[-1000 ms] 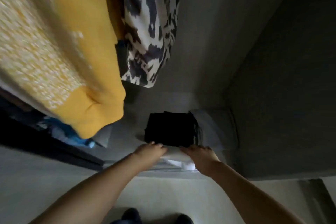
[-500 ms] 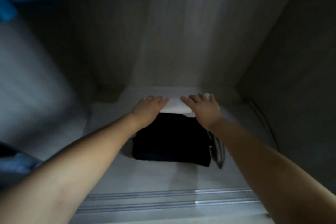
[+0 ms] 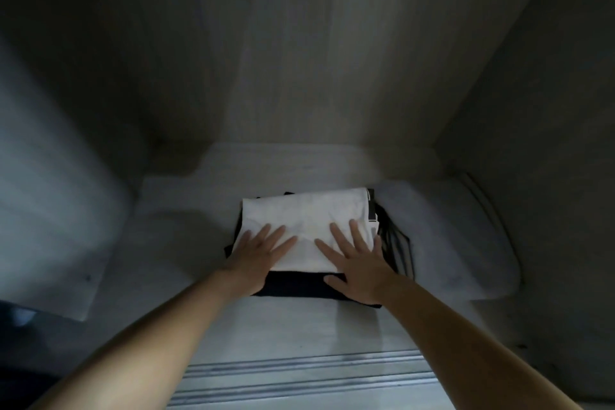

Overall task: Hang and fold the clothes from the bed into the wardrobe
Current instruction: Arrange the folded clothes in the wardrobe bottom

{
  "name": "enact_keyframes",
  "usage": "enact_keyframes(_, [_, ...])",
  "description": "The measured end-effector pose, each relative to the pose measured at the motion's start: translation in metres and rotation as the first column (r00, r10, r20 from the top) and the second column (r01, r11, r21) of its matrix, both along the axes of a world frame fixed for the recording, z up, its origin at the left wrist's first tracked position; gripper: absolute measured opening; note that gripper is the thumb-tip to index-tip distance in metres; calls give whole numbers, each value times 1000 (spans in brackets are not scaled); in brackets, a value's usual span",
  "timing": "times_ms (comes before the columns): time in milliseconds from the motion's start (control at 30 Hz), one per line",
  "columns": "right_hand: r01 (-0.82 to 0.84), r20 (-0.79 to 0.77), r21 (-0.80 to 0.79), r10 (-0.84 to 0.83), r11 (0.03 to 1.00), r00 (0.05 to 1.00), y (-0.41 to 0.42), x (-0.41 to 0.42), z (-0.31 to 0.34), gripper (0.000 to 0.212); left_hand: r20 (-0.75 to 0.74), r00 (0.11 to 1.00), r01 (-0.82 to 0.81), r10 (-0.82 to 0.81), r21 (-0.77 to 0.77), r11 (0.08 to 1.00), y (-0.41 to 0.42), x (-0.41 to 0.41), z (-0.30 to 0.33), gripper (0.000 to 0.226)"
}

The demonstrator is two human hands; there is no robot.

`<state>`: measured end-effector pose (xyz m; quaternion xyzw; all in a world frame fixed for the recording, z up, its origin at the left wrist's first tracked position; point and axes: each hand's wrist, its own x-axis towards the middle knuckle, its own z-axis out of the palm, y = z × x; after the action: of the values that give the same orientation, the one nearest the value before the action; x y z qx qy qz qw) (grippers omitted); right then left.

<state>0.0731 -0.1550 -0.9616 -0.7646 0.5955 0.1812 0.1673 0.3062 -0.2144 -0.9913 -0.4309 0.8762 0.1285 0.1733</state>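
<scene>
A folded white garment (image 3: 306, 220) lies on top of a folded black garment (image 3: 296, 285) on the floor of the wardrobe (image 3: 299, 323). My left hand (image 3: 256, 255) lies flat on the near left part of the white garment with its fingers spread and straight. My right hand (image 3: 357, 260) presses flat on the near right part, its thumb over the black garment's edge. Dark striped fabric (image 3: 396, 243) pokes out at the right of the pile.
The wardrobe's back wall (image 3: 316, 60) and right side wall (image 3: 532, 110) close in the space. A pale cushion-like bundle (image 3: 466, 243) lies to the right of the pile. A metal sliding-door track (image 3: 299, 376) runs along the front edge. A pale panel (image 3: 50, 210) stands left.
The view has swung down from hanging yellow and patterned clothes into the wardrobe floor. The white garment now lies spread on the black one, and both hands have flattened on its near edge.
</scene>
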Motion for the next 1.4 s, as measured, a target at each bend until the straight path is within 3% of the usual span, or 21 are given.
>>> enact_keyframes(100, [-14, -42, -28, 13, 1000, 999, 2, 2, -10, 87, 35, 999, 7, -8, 30, 1000, 2, 0, 2, 96])
enact_keyframes(233, [5, -66, 19, -4, 1000, 998, -4, 9, -3, 93, 61, 998, 14, -20, 105, 994, -2, -1, 16, 91])
enact_keyframes(367, [97, -66, 105, -91, 990, 994, -11, 11, 50, 65, -28, 999, -37, 41, 109, 993, -1, -10, 60, 68])
enact_keyframes(433, [188, -62, 124, -181, 974, 981, -9, 12, 93, 63, -112, 991, -63, 68, 55, 997, 7, -19, 103, 59])
enact_keyframes(500, [229, -54, 83, -225, 970, 973, -4, 12, 140, 62, -261, 965, -39, 17, -79, 996, 16, -32, 150, 53])
enact_keyframes(567, [283, -25, 30, -282, 959, 959, 4, 9, 193, 61, -319, 946, 12, -60, -150, 989, 28, -50, 211, 46])
enact_keyframes(700, [422, 25, 2, -422, 907, 906, 27, -5, 305, 53, -257, 963, -91, 76, -44, 995, 57, -89, 336, 45])
enact_keyframes(967, [580, 30, 90, -584, 810, 811, 79, -37, 505, 51, -292, 947, -137, 136, 16, 990, 95, -105, 540, 40])
enact_keyframes(1167, [654, 96, 49, -656, 755, 749, 113, -32, 615, 46, -318, 938, -129, 138, 48, 990, 100, -106, 643, 41])
enact_keyframes(1400, [788, 90, 8, -785, 616, 613, 184, -18, 663, 39, -345, 939, 31, -18, 31, 999, 122, -96, 706, 37])
